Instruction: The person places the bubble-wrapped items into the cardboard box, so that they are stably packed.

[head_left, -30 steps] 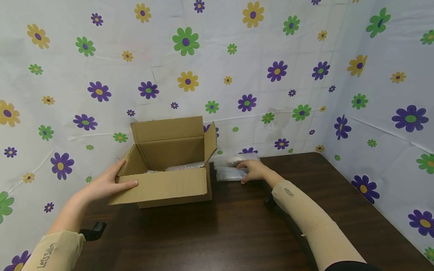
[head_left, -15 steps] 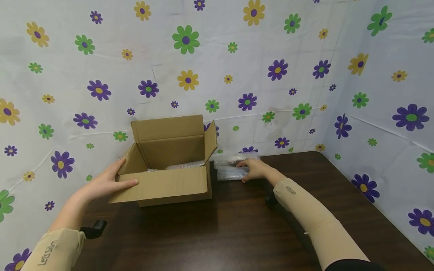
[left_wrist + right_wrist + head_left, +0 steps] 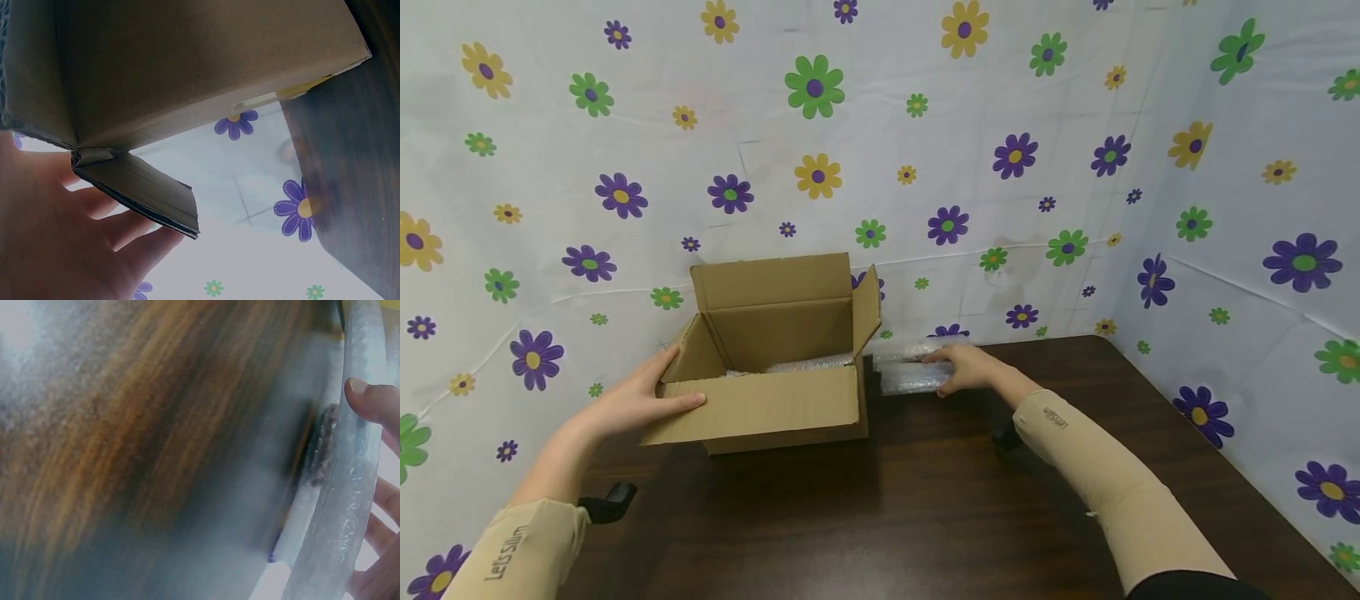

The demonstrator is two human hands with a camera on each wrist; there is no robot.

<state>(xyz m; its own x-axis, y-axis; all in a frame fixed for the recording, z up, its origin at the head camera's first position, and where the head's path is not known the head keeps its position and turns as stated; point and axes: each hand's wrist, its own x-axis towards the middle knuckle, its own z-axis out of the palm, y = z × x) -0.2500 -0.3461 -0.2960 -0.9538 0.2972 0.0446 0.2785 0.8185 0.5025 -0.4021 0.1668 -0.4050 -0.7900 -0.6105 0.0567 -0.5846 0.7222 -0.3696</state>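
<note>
An uncovered cardboard box [image 3: 760,410] stands toward the back of the table, its flaps spread. My left hand [image 3: 625,407] grips its left front corner, thumb on the front flap. In the left wrist view the fingers [image 3: 147,247] lie behind a folded side flap [image 3: 147,190]. To the right of the box, my right hand [image 3: 976,369] holds a bubble-wrapped packet [image 3: 913,380] between thumb and fingers. The right wrist view shows this clear packet [image 3: 337,512] up close; its contents cannot be made out. Another bubble-wrapped packet [image 3: 895,353] lies just behind it.
Inside the box is more bubble wrap [image 3: 812,364], mostly hidden by the front flap. The dark wooden table [image 3: 925,517] runs back to a flower-printed cloth wall [image 3: 970,275], with another such wall on the right.
My right wrist and forearm have shifted slightly right. The gripped packet appears slightly raised against the one behind it. The left hand keeps its hold on the box.
</note>
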